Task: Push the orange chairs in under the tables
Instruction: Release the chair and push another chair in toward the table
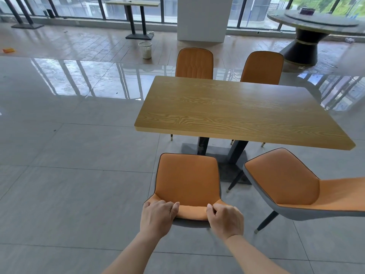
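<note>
An orange chair [187, 178] stands just in front of me, its seat facing the wooden table [237, 107] and its front edge short of the table's near side. My left hand [157, 217] and my right hand [225, 219] both grip the top of its backrest, fingers curled over the rim. A second orange chair [286, 184] stands to the right, turned sideways and apart from the table. On the far side, two more orange chairs [194, 64] [261, 68] are tucked against the table, with only their backrests showing.
Grey tiled floor spreads wide to the left. The table's black pedestal base [217, 155] sits beyond the chair's seat. Farther back stand a white waste basket [145, 49], a white pillar [203, 18], a narrow high table [136, 16] and a round dark table [316, 26].
</note>
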### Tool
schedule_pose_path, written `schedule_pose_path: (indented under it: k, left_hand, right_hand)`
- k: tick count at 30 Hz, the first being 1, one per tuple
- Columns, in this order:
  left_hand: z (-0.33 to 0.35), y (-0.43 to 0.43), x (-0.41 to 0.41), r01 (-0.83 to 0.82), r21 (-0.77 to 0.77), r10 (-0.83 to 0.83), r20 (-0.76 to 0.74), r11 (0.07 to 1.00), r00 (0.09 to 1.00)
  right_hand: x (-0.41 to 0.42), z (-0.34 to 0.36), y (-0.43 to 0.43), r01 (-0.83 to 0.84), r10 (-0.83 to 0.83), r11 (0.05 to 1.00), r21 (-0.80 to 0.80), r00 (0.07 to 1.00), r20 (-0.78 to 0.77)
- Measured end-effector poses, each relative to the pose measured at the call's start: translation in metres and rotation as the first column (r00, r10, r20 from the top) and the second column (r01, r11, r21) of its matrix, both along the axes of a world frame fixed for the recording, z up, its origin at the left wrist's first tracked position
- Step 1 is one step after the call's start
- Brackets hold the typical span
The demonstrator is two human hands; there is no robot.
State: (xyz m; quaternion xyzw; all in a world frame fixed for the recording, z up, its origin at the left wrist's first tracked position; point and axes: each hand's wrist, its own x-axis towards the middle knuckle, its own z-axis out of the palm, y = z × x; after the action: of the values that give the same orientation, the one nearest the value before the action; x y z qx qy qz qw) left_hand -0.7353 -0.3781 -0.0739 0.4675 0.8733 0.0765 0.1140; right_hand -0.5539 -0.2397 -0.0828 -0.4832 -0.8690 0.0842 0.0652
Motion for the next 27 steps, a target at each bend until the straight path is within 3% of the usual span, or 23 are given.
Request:
schedule_pose_path:
  k: [27]
  left_hand:
    - [-0.0067,-0.001,-0.0071,-0.01,0.013,0.009,0.029,1.0,1.0]
  right_hand:
    - [-0.0055,-0.0009,-0.0087,0.051,-0.051,0.998,-0.02,0.999,-0.004]
